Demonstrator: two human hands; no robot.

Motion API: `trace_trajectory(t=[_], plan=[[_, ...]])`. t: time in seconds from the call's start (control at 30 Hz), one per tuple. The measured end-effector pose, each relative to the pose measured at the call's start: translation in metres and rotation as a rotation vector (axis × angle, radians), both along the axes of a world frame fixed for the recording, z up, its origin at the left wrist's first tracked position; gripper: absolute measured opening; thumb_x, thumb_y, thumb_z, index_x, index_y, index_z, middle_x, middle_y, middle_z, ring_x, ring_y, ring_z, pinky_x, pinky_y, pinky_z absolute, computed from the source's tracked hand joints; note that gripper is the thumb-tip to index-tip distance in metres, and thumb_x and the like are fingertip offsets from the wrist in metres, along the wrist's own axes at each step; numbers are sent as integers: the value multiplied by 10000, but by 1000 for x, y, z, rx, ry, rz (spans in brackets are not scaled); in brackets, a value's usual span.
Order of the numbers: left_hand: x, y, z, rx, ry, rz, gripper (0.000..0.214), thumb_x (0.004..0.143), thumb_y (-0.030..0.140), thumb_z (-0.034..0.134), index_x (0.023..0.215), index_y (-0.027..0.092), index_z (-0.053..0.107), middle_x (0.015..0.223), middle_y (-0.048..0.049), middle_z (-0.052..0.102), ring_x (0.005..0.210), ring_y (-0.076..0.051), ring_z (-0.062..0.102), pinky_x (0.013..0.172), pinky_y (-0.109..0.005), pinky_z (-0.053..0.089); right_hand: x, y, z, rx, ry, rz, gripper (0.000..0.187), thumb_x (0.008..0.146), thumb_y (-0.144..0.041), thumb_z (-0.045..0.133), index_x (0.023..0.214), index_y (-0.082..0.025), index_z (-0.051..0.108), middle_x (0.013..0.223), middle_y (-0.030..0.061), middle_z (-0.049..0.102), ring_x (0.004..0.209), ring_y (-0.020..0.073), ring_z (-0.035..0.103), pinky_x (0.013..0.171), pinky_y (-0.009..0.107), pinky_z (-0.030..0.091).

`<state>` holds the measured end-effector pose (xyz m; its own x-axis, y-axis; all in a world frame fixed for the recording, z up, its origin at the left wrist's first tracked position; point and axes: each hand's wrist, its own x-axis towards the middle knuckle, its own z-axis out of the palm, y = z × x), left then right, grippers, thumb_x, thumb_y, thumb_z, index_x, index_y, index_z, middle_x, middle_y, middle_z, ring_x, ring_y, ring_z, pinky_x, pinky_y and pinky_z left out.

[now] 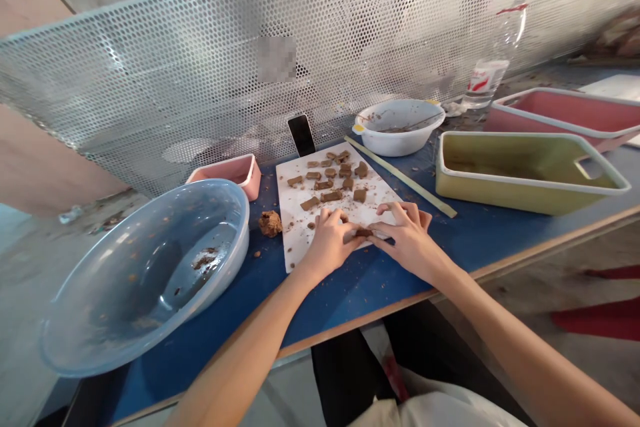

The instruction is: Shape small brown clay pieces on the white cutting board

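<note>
One brown clay-like piece (364,233), pinched between left hand (330,238) and right hand (407,238), fingertips narrowed, at near side of one white rectangular board (300,235). Farther: over a dozen brown clay-like blocks (331,196). Left: one rough brown lump (271,223), one blue plastic basin (220,283).

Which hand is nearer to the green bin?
Right. The right hand is in front and left of the green bin; the left hand is farther left, over the white board.
</note>
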<state>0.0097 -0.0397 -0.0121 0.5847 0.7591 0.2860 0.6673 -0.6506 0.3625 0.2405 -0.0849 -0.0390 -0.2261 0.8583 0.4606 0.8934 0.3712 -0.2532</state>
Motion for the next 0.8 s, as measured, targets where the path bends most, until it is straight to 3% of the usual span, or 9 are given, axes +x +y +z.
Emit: trace_trajectory(t=[0.2, 0.3, 0.4, 0.5, 0.8], plan=[[-8, 9, -6, 3, 14, -26, 354, 1103, 340, 645, 1435, 363, 767, 1261, -105, 651, 1164, -323, 497, 1079, -504, 486, 2, -4, 3, -41, 40, 42, 328, 1090, -535, 621, 1268, -344, 819, 1485, 128, 556, 1365, 398, 492, 1081, 600, 491], [-11, 11, -5, 3, 17, 55, 441, 1114, 253, 589, 1537, 335, 683, 1266, -102, 676, 1172, -323, 509, 1103, -515, 476, 1, -8, 8, -49, 54, 103, 299, 1102, -493, 603, 1122, -331, 854, 1493, 115, 558, 1379, 395, 487, 1116, 614, 472], [-9, 7, 0, -15, -20, 150, 362, 1109, 240, 564, 1424, 253, 740, 1232, -115, 687, 1199, -328, 526, 1105, -512, 485, 1, -9, 9, -38, 57, 88, 285, 1097, -467, 609, 1117, -315, 849, 1474, 126, 569, 1374, 398, 491, 1100, 610, 475], [-3, 0, 3, -31, -46, 196, 283, 1074, 392, 666, 1259, 220, 794, 1196, -127, 676, 1215, -348, 526, 1114, -533, 484, 1, -7, 5, -33, 78, 54, 298, 1105, -459, 589, 1222, -309, 819, 1463, 142, 567, 1366, 395, 488, 1072, 593, 486], [-4, 11, -4, -103, -81, 131, 326, 917, 553, 876, 1124, 301, 877, 1198, -104, 635, 1223, -353, 510, 1150, -547, 464, 0, -9, 7, -32, 77, 86, 356, 1136, -482, 518, 1224, -322, 824, 1477, 146, 562, 1346, 394, 493, 1052, 605, 489]])
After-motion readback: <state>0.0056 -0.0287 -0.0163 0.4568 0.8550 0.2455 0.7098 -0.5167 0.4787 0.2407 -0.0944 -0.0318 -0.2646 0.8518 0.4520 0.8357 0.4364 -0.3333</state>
